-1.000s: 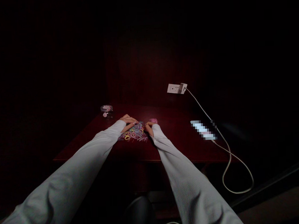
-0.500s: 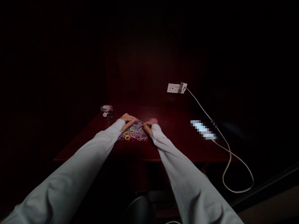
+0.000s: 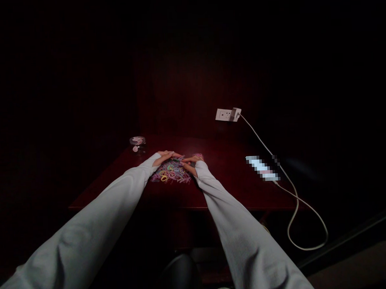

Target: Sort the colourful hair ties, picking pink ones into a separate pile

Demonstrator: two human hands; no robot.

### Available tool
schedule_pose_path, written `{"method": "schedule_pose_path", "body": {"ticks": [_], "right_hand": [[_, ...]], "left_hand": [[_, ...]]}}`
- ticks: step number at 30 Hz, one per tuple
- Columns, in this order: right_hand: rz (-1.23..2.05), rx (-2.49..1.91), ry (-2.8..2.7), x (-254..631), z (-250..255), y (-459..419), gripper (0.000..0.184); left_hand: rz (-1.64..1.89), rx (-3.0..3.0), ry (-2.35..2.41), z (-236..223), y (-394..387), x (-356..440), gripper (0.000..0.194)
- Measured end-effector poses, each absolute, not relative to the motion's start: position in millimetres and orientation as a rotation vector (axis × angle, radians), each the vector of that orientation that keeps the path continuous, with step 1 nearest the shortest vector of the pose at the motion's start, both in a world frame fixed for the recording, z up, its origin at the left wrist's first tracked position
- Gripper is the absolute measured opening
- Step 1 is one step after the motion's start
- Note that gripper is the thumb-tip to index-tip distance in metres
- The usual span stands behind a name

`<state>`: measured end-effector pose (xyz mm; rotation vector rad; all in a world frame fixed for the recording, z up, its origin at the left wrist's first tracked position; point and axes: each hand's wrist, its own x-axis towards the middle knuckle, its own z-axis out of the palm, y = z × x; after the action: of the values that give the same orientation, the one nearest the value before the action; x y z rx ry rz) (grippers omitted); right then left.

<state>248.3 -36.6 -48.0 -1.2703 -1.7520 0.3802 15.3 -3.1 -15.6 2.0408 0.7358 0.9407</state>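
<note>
A heap of small coloured elastic bands (image 3: 170, 173), mostly purple, pink and blue with a few yellow rings, lies on the dark red table (image 3: 118, 194). Along the far left edge of the heap rests my left hand (image 3: 167, 156), open, its fingers stretched toward the right. At the heap's right side is my right hand (image 3: 190, 162), fingers pointing left, with index finger and thumb apart over the bands. Its other fingers are partly hidden. Just behind the right hand lies a small pink bundle (image 3: 198, 155), too dim to make out.
A clear round container (image 3: 137, 140) with pale pink pieces stands at the back left. To the right lies a blurred-out bright phone-like device (image 3: 262, 168) on a white cable (image 3: 296, 191). The cable runs to a charger (image 3: 235, 114) in the wall socket (image 3: 223, 114).
My left hand has moved slightly left and nearer, and more of the heap shows between the hands. The right hand stays nearly in place, with its fingers a little shifted.
</note>
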Motion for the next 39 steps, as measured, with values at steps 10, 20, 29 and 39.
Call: {"method": "schedule_pose_path", "body": {"ticks": [10,20,29,39], "right_hand": [[0.432,-1.204,-1.803,246.4,-52.8,-35.9,0.020],[0.426,-1.232,-1.798,246.2,-51.2,-34.5,0.022],[0.421,-1.231,-1.809,249.8,-47.8,-41.8,0.025],[0.427,-1.234,-1.838,247.3,-41.3,-44.0,0.030]], "left_hand": [[0.989,2.068,0.769,-13.8,-12.9,16.3,0.065],[1.016,2.084,0.767,-19.0,-6.6,19.5,0.067],[1.215,1.992,0.905,-18.2,1.9,20.1,0.071],[1.067,2.405,0.834,-25.2,-17.6,20.3,0.037]]}}
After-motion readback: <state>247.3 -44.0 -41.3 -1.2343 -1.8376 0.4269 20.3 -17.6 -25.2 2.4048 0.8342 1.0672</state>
